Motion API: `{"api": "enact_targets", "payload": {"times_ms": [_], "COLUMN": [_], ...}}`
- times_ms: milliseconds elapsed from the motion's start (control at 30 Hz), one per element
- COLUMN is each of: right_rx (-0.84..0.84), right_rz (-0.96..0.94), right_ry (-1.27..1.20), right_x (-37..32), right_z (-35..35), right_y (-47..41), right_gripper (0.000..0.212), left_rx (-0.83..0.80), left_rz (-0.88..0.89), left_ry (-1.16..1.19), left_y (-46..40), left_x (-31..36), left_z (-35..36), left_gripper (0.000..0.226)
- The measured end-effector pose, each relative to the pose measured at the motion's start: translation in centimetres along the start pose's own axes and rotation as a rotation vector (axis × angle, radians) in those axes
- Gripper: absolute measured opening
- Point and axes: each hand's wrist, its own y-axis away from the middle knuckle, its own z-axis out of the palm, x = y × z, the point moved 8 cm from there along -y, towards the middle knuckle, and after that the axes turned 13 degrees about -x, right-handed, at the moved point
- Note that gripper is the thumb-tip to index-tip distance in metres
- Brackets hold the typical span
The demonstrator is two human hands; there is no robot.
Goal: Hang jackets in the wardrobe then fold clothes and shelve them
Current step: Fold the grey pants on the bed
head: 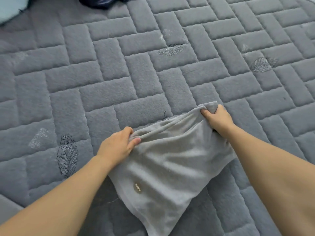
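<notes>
A light grey garment (170, 160) with a small brown oval label lies on a grey quilted bed cover (119, 74), low in the middle of the view. My left hand (117, 145) pinches its upper left edge between thumb and fingers. My right hand (216, 118) grips the bunched upper right corner. The top edge is stretched between both hands and lifted a little off the cover, with folds running across it. The lower corner of the garment runs out of view at the bottom.
A dark navy item (102, 1) lies at the top edge of the view. A pale blue cloth (10, 9) shows in the top left corner. The quilted cover with leaf embroidery spreads in every direction around the garment.
</notes>
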Motion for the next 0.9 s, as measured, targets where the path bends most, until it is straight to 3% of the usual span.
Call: {"api": "enact_targets", "payload": {"times_ms": [167, 267, 333, 400, 500, 633, 733, 800, 900], "right_rx": [0.150, 0.312, 0.422, 0.474, 0.410, 0.205, 0.078, 0.095, 0.289], "right_rz": [0.015, 0.048, 0.116, 0.139, 0.038, -0.204, -0.145, -0.078, 0.015], "right_ry": [0.043, 0.133, 0.197, 0.257, 0.341, 0.549, 0.593, 0.550, 0.296], "right_x": [-1.2, -1.8, -1.8, -2.0, -2.8, -3.8, -2.1, -1.8, -1.6], "right_z": [-1.4, -2.6, -2.9, -1.8, 2.8, 12.1, 16.4, 16.9, 15.7], "right_y": [-1.2, -1.9, -1.6, -0.7, 1.6, 6.9, 8.7, 9.2, 11.4], "right_gripper": [0.048, 0.049, 0.051, 0.056, 0.071, 0.074, 0.074, 0.073, 0.071], "left_rx": [-0.062, -0.067, 0.034, 0.103, 0.019, -0.278, -0.424, -0.343, -0.015], "left_rz": [0.119, 0.115, 0.068, -0.027, -0.067, -0.065, -0.122, -0.140, -0.224], "left_ry": [-0.062, 0.217, 0.408, 0.441, 0.328, 0.298, 0.377, 0.429, 0.456], "left_y": [-1.5, -2.5, -3.1, -3.7, -4.0, -2.3, 0.0, 0.9, 1.8], "left_x": [2.8, 2.3, 1.6, 0.8, 0.8, 0.0, -2.2, -3.8, -7.5], "left_z": [0.9, 0.4, -0.9, -1.6, -1.0, 0.8, 2.3, 2.0, -0.8], "left_gripper": [0.017, 0.018, 0.020, 0.022, 0.029, 0.055, 0.034, 0.017, 0.015]}}
